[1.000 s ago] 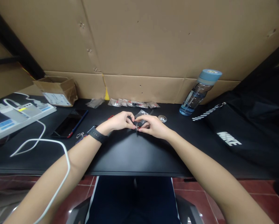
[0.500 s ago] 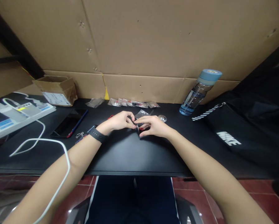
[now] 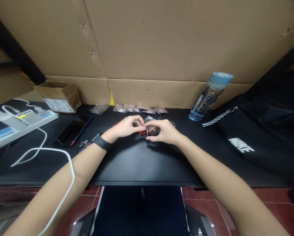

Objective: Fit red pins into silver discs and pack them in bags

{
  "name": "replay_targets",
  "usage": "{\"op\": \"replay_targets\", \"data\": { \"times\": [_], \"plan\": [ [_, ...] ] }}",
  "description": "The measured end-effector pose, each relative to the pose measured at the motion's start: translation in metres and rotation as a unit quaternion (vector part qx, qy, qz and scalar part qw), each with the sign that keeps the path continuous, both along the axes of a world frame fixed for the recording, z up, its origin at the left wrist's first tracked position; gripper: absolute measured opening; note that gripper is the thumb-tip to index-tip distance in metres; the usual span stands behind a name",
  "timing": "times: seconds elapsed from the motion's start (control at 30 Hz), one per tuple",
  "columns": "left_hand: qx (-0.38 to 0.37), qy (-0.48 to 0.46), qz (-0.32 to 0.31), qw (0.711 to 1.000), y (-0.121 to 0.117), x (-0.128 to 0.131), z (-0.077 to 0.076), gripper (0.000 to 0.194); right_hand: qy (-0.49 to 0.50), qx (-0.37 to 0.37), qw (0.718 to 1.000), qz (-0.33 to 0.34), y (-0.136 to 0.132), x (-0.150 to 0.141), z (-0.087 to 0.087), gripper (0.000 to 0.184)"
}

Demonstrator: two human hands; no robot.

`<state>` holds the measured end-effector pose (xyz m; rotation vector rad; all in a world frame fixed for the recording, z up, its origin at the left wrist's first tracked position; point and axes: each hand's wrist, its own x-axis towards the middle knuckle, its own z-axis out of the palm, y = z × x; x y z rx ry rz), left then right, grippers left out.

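Observation:
My right hand [image 3: 167,132] grips a small thin metal piece [image 3: 147,131], seen nearly edge-on, between thumb and fingers. A red cord [image 3: 142,133] loops out beside that piece, just under the fingertips of my left hand [image 3: 127,127]. The left thumb and forefinger are pinched together on the cord, partly hiding it. Both hands meet a little above the black table. Behind them lies a clear plastic wrapper [image 3: 150,118], and a small round clear item [image 3: 172,124] is mostly covered by my right hand.
Several small clear packets [image 3: 139,109] line the cardboard wall. Left are a phone [image 3: 72,130], a pen [image 3: 81,131], a cardboard box [image 3: 61,96] and a power strip [image 3: 21,123]. A white cable [image 3: 69,164] crosses my left forearm. Right are a bottle [image 3: 207,98] and black bag [image 3: 260,141].
The metal piece has shifted slightly right and turned more edge-on. The red loop now shows under my left fingertips, and the left thumb has straightened toward the right hand.

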<state>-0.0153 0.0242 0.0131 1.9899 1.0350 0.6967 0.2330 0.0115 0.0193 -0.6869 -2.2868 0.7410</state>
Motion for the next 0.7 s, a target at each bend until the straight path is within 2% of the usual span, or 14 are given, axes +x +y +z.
{"op": "replay_targets", "data": {
  "times": [0.1, 0.17, 0.27, 0.37, 0.43, 0.53, 0.6, 0.7],
  "plan": [
    [0.154, 0.056, 0.049, 0.985, -0.003, 0.006, 0.001, 0.037, 0.076, 0.018, 0.995, -0.064, 0.004, 0.017, 0.022, 0.046],
    [0.208, 0.118, 0.039, 0.970, -0.006, 0.012, -0.002, 0.039, 0.127, 0.017, 0.984, -0.125, 0.010, 0.030, 0.032, 0.052],
    [0.215, 0.200, -0.028, 0.956, -0.011, 0.019, -0.011, 0.046, 0.170, -0.002, 0.969, -0.181, 0.023, 0.046, 0.035, 0.056],
    [0.189, 0.256, -0.068, 0.946, -0.016, 0.023, -0.018, 0.051, 0.168, -0.029, 0.968, -0.185, 0.034, 0.053, 0.027, 0.052],
    [0.173, 0.279, -0.073, 0.942, -0.019, 0.023, -0.020, 0.053, 0.128, -0.014, 0.976, -0.175, 0.037, 0.054, 0.021, 0.047],
    [0.181, 0.294, -0.062, 0.936, -0.021, 0.022, -0.019, 0.052, -0.003, 0.055, 0.986, -0.156, 0.037, 0.052, 0.018, 0.039],
    [0.206, 0.303, -0.046, 0.929, -0.022, 0.021, -0.018, 0.050, -0.099, 0.090, 0.980, -0.148, 0.034, 0.050, 0.018, 0.039],
    [0.234, 0.321, -0.024, 0.918, -0.021, 0.018, -0.017, 0.048, -0.186, 0.083, 0.969, -0.142, 0.031, 0.047, 0.019, 0.037]
  ]
}}
